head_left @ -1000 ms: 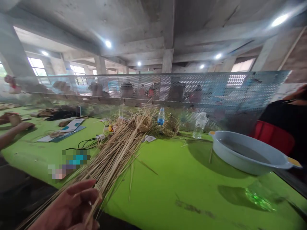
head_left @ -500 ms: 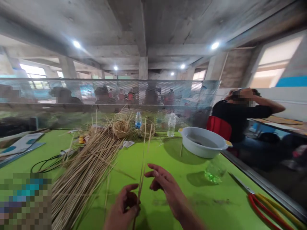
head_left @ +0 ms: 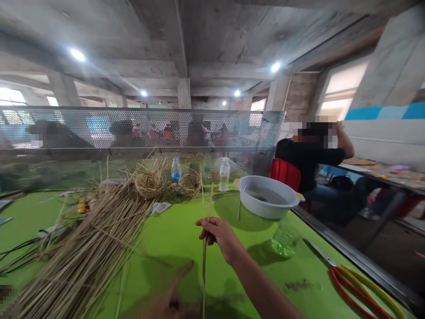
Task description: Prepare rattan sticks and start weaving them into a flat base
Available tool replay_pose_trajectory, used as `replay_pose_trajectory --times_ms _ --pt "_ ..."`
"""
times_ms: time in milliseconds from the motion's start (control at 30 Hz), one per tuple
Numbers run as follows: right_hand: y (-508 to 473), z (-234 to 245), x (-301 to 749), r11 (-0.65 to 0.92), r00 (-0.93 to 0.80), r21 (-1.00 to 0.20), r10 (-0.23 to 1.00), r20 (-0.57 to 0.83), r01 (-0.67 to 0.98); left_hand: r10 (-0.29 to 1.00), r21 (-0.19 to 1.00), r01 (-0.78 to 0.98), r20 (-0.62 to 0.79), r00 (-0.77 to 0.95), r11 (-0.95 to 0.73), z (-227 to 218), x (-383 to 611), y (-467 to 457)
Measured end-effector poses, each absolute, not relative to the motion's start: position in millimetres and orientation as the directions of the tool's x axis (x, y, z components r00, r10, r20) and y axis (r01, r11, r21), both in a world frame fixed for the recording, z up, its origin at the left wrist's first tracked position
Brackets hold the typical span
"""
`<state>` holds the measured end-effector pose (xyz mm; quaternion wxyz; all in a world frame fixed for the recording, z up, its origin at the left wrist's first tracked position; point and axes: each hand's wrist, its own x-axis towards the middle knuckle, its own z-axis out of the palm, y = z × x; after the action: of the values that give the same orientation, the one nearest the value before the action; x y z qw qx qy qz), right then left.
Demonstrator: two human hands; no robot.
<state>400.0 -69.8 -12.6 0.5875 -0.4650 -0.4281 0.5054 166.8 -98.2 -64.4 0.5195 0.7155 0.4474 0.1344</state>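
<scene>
Two thin straw strands (head_left: 204, 261) stand nearly upright in front of me, their tips spread apart at the top. My right hand (head_left: 217, 235) is closed on them in a pinch about midway up. Low in the view and left of the strands, my left hand (head_left: 169, 292) is smeared by motion. One of its fingers points toward the strands without touching them; how the other fingers lie is blurred. A large bundle of straw (head_left: 89, 239) lies on the green table (head_left: 186, 221) to the left. Two woven straw baskets (head_left: 149, 185) sit behind it.
A white basin (head_left: 268, 204) of water stands at the back right, with a clear jar (head_left: 285, 241) before it. Scissors (head_left: 335, 266) with red and yellow handles lie near the right edge. Two bottles (head_left: 224, 175) stand by the mesh divider (head_left: 232, 133). A person (head_left: 308, 150) sits beyond.
My right hand, open beside the strands before, has closed on them. My left hand has let go and drawn down, away from them. The view has turned to the right.
</scene>
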Motion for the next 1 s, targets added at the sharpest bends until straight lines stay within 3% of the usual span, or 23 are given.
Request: replay_pose_trajectory --times_ms 33,133,267,333,500,700,1000 --pt "-67.8 -13.3 402.5 0.058 0.115 -0.979 0.993 0.035 -0.197 0.808 0.853 0.52 -0.277 0.52 -0.042 -44.9 163.0 -93.3" --pt "-64.6 -18.6 408.0 0.054 0.088 -0.98 0.995 0.038 -0.192 0.893 0.922 0.379 -0.11 0.436 -0.071 9.7 155.8 -74.0" --pt "-63.9 -29.9 411.0 0.033 0.044 -0.984 0.999 0.026 -0.173 0.968 0.963 0.218 0.11 0.225 -0.16 43.0 177.4 -43.6" --pt "-64.4 -35.2 411.2 0.021 0.019 -0.985 1.0 0.019 -0.17 0.976 0.977 0.159 0.109 0.19 -0.141 42.0 202.4 -30.3" --pt "-65.7 -46.3 407.4 0.001 -0.031 -0.987 1.0 0.006 -0.161 0.955 0.992 0.109 0.022 0.295 -0.056 22.7 265.1 -8.5" --pt "-65.9 -53.9 401.2 -0.025 -0.089 -0.99 0.996 -0.012 -0.14 0.943 0.997 -0.034 0.083 0.321 -0.076 0.0 283.5 0.5" --pt "-57.4 -53.6 410.8 -0.011 0.054 -1.0 0.998 -0.013 -0.028 0.892 0.99 -0.138 0.025 0.452 0.042 -35.6 278.4 0.6"
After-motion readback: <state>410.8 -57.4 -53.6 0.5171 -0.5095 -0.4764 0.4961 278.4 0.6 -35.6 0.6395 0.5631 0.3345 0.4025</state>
